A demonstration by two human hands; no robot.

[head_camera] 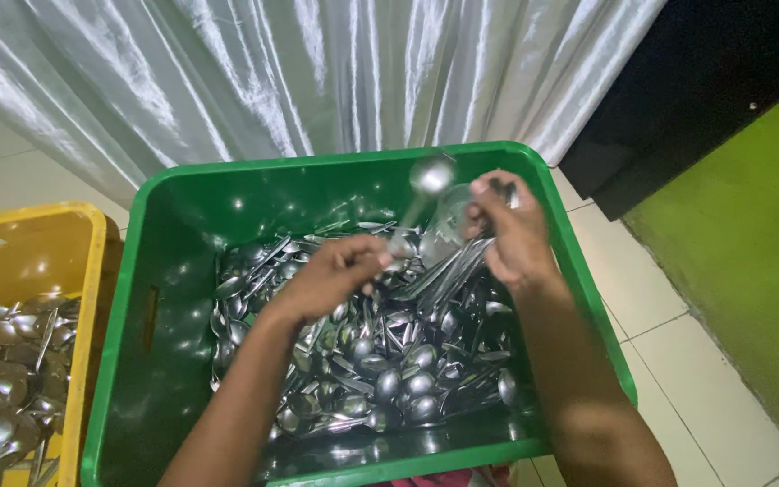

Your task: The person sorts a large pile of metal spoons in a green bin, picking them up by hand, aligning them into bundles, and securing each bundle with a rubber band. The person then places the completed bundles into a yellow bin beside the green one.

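A green plastic crate in front of me holds a heap of steel spoons. My left hand is over the heap, its fingers pinched on the handle of one spoon whose bowl points up and away, blurred. My right hand grips a bundle of several spoons by one end, their other ends slanting down toward the pile. The two hands are close together above the far half of the crate.
A yellow crate with more spoons stands to the left. A shiny white curtain hangs behind the crates. Pale floor tiles lie to the right, beside a green wall.
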